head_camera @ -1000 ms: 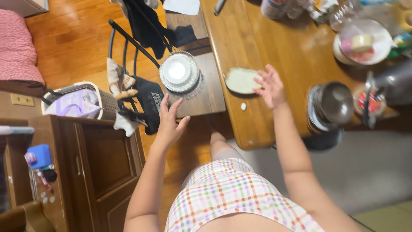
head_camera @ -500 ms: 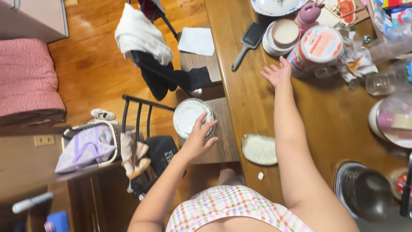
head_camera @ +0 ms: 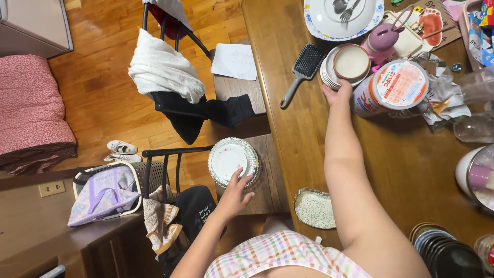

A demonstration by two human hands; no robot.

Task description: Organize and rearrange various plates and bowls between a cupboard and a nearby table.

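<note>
While the floral-rimmed plates (head_camera: 231,160) sit stacked on the chair, left hand (head_camera: 234,194) rests open-fingered on them; right hand (head_camera: 337,93) touches the desk's saucer stack (head_camera: 329,72), grip unclear.

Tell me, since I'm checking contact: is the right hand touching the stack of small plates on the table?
Touching: the head view shows the right hand with its fingers against the near edge of the stack of small plates.

Floral-rimmed plate stack (head_camera: 229,159) on chair seat, saucer stack (head_camera: 330,69) on table
</note>
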